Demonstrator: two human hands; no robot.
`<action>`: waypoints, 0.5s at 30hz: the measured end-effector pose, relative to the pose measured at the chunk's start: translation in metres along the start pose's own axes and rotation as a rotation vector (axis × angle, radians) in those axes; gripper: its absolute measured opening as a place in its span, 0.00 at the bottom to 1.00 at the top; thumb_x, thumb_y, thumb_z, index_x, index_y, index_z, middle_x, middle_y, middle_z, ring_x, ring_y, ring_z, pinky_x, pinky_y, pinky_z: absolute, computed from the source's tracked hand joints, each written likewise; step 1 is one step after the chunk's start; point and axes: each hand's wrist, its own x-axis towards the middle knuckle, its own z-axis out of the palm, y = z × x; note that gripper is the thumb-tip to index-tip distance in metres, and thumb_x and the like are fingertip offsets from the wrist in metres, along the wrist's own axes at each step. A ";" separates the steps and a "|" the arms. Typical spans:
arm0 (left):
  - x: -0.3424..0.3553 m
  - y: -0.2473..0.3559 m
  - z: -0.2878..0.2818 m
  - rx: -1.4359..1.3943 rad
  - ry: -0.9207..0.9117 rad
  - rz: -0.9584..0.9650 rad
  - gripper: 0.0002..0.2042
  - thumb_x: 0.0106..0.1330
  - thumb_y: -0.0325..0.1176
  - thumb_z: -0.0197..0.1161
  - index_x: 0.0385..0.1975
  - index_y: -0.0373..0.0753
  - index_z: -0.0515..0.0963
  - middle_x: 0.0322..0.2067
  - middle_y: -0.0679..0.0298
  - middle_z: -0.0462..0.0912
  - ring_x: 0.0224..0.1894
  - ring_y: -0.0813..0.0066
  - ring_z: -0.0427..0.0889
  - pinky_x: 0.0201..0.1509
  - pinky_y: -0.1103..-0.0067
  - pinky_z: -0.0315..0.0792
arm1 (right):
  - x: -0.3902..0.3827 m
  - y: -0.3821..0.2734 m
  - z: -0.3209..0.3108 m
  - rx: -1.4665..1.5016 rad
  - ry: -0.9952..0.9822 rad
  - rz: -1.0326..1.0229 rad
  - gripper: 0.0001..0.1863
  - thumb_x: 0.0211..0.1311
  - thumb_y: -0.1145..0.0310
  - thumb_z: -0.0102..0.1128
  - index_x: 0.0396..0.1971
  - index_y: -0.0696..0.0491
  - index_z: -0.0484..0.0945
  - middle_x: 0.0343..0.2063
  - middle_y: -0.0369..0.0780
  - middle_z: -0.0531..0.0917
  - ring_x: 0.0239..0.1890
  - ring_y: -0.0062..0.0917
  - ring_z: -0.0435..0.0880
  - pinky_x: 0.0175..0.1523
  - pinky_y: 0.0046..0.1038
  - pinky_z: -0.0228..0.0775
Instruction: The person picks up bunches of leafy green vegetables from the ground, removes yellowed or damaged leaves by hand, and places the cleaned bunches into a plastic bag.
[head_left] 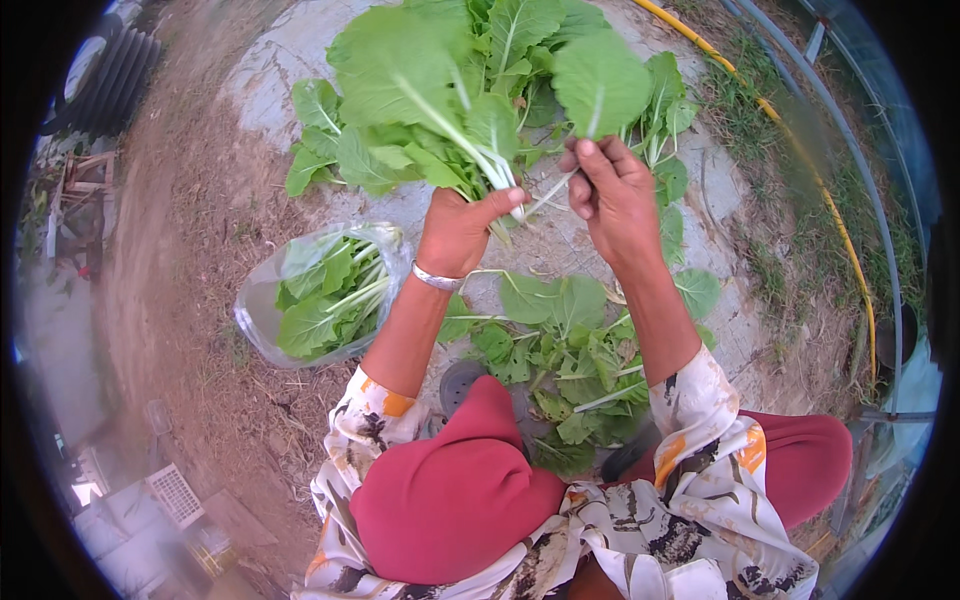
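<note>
My left hand (460, 228) is closed round the pale stems of a bunch of leafy greens (410, 75), whose broad leaves spread away from me. Just to its right, my right hand (617, 198) pinches a single green leaf (600, 85) near the base of its blade. The leaf's white stalk slants down toward the stems in my left hand. Beyond both hands lies a larger heap of the same greens (525, 30), partly hidden by the bunch. More loose leaves (580, 370) are scattered on the ground between my feet.
A clear plastic bag (262, 300) with greens inside lies left of my left forearm. A yellow hose (800, 150) curves along the right side, beside a metal pipe frame (858, 160). A black ridged object (115, 80) stands at the far left, and a pale crate (175, 495) at the lower left.
</note>
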 end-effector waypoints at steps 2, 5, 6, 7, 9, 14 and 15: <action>0.000 0.007 0.003 -0.126 0.007 0.072 0.15 0.54 0.20 0.66 0.42 0.32 0.74 0.36 0.60 0.80 0.37 0.68 0.81 0.40 0.75 0.74 | -0.005 0.005 -0.005 0.093 0.099 -0.049 0.09 0.66 0.68 0.54 0.36 0.59 0.74 0.28 0.38 0.79 0.18 0.11 0.68 0.20 0.15 0.58; 0.000 0.012 0.004 -0.213 -0.041 0.133 0.15 0.55 0.19 0.66 0.43 0.32 0.74 0.37 0.59 0.80 0.38 0.66 0.81 0.41 0.73 0.75 | -0.015 0.012 -0.017 0.185 0.180 -0.058 0.08 0.66 0.68 0.55 0.36 0.58 0.74 0.27 0.37 0.79 0.18 0.12 0.68 0.20 0.15 0.58; -0.001 0.015 0.002 -0.236 -0.040 0.124 0.16 0.55 0.19 0.65 0.44 0.32 0.74 0.38 0.58 0.80 0.38 0.65 0.81 0.41 0.72 0.76 | -0.015 0.012 -0.026 0.216 0.282 -0.033 0.08 0.66 0.68 0.55 0.36 0.58 0.74 0.27 0.37 0.79 0.18 0.12 0.68 0.20 0.16 0.58; -0.002 0.018 -0.002 -0.260 -0.040 0.116 0.16 0.55 0.19 0.65 0.44 0.32 0.74 0.38 0.58 0.80 0.39 0.65 0.81 0.42 0.71 0.76 | -0.014 0.009 -0.040 0.076 0.254 -0.026 0.08 0.66 0.68 0.55 0.37 0.58 0.75 0.28 0.37 0.79 0.17 0.12 0.68 0.20 0.17 0.59; -0.003 0.023 -0.008 -0.261 -0.060 0.109 0.18 0.55 0.19 0.65 0.47 0.33 0.72 0.40 0.57 0.79 0.40 0.64 0.81 0.44 0.69 0.76 | -0.012 -0.001 -0.066 -0.195 0.190 -0.012 0.10 0.65 0.67 0.55 0.38 0.59 0.76 0.30 0.37 0.81 0.17 0.12 0.68 0.19 0.18 0.59; 0.001 0.025 -0.006 -0.262 -0.211 0.109 0.29 0.54 0.19 0.65 0.58 0.34 0.64 0.44 0.57 0.77 0.47 0.62 0.79 0.50 0.67 0.76 | -0.013 -0.007 -0.060 -0.987 0.130 -0.071 0.22 0.57 0.58 0.62 0.43 0.62 0.77 0.32 0.40 0.83 0.23 0.18 0.77 0.31 0.20 0.71; 0.000 0.024 -0.008 -0.267 -0.231 0.107 0.31 0.54 0.19 0.65 0.60 0.35 0.62 0.45 0.57 0.76 0.49 0.62 0.79 0.52 0.67 0.76 | -0.016 -0.010 -0.045 -0.875 0.029 -0.012 0.22 0.57 0.58 0.62 0.43 0.61 0.77 0.30 0.39 0.82 0.23 0.17 0.77 0.31 0.20 0.71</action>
